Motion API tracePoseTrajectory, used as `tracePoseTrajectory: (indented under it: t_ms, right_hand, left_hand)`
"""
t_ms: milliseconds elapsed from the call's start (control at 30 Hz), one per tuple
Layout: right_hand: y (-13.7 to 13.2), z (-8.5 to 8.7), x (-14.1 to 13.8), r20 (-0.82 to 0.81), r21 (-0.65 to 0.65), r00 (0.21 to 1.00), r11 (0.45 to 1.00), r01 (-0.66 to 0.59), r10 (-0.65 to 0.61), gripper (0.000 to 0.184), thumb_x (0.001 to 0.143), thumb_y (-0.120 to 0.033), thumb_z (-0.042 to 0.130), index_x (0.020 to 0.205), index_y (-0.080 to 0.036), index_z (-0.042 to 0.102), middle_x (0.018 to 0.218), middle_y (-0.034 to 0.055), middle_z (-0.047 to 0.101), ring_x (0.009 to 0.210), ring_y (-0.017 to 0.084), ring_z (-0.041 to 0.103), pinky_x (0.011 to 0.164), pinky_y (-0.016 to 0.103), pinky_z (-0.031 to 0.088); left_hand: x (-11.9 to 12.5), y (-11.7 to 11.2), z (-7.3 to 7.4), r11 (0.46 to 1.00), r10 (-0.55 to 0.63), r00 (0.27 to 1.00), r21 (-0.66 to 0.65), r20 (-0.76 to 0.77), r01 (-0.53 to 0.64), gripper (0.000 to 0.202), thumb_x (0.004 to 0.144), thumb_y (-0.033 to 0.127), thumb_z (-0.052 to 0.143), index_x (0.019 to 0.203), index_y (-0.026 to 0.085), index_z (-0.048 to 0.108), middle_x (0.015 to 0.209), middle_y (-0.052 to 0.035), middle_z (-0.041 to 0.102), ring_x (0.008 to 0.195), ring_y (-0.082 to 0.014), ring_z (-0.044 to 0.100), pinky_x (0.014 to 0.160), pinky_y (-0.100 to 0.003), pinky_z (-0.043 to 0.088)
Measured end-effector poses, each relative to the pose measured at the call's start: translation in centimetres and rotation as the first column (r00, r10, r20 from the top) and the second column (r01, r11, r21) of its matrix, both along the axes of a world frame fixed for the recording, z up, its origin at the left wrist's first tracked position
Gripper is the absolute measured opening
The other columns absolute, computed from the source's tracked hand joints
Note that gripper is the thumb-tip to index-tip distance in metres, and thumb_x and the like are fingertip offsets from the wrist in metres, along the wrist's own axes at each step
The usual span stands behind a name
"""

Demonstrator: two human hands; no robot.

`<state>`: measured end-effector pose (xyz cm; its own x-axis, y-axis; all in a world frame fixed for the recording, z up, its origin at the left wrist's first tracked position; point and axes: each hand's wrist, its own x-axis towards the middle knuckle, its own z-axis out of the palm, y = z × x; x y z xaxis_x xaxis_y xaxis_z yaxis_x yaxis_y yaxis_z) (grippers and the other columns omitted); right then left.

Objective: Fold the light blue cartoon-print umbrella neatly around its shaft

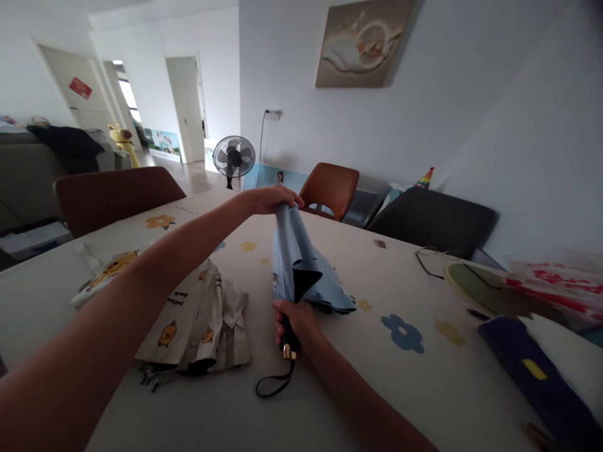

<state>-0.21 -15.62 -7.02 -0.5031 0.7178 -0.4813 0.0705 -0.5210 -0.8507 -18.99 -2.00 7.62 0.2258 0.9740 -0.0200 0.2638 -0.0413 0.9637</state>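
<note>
A light blue umbrella [332, 285], folded down but with loose fabric, is held between my two hands above the table. My right hand [304, 323] is wrapped round its black handle, which has a gold-coloured end and a black wrist strap [276, 384]. At the far end, my left hand [276, 198] grips the umbrella's top, fingers closed over the fabric. Left of it lies a cream umbrella [202, 320] with yellow duck prints, its fabric bunched and rib tips showing at the near edge. My left forearm hides part of it.
On the right of the white flower-patterned table [226, 414] are eyeglasses [428, 267], a round green mat [480, 285], a dark purple case [532, 370] and a red-and-white plastic bag [560, 285]. Chairs [332, 185] line the far side, with a fan [234, 157] beyond.
</note>
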Motion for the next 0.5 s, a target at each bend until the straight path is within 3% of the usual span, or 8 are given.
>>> tracePoseTrajectory:
  t_ms: [133,267,367,500]
  right_hand:
    - [0.0,0.1,-0.2,0.034,0.004,0.999,1.000,0.020,-0.020,0.031,0.078,-0.020,0.049,0.048,-0.017,0.045,0.033,-0.0025,0.045,0.025,0.010,0.043,0.028,0.021,0.037]
    - [-0.1,0.3,-0.3,0.042,0.006,0.998,0.999,0.052,-0.052,0.031,0.079,-0.020,0.050,0.049,-0.017,0.045,0.033,-0.0024,0.045,0.026,0.010,0.043,0.028,0.021,0.037]
    - [-0.3,0.4,-0.3,0.056,0.004,0.996,0.997,0.073,-0.074,0.031,0.079,-0.021,0.049,0.049,-0.016,0.046,0.034,-0.0020,0.046,0.026,0.010,0.044,0.028,0.020,0.037]
    - [-0.5,0.1,-0.6,0.087,0.014,0.991,0.994,0.106,-0.106,0.032,0.079,-0.022,0.050,0.048,-0.017,0.046,0.034,-0.0016,0.047,0.026,0.011,0.045,0.027,0.021,0.036]
  left_hand:
    - [0.9,-0.2,0.2,0.986,0.161,0.982,0.060,-0.096,-0.156,0.019,0.061,0.008,0.050,0.069,0.015,0.065,0.072,-0.0019,0.058,0.056,-0.0085,0.047,0.060,-0.027,0.043]
    - [0.5,-0.7,0.3,0.995,0.102,0.994,0.018,0.042,-0.103,0.021,0.062,0.008,0.054,0.076,0.015,0.067,0.077,-0.0044,0.060,0.066,-0.0114,0.053,0.070,-0.030,0.044]
    - [-1.0,-0.8,-0.8,0.993,0.080,0.977,-0.102,0.196,-0.060,0.025,0.063,0.009,0.058,0.085,0.013,0.068,0.080,-0.0064,0.062,0.069,-0.0121,0.055,0.074,-0.031,0.045]
    - [-3.7,-0.9,-3.0,0.982,0.102,0.960,-0.181,0.260,-0.055,0.023,0.066,0.016,0.064,0.089,0.013,0.067,0.081,-0.0042,0.063,0.068,-0.0093,0.055,0.070,-0.025,0.045]
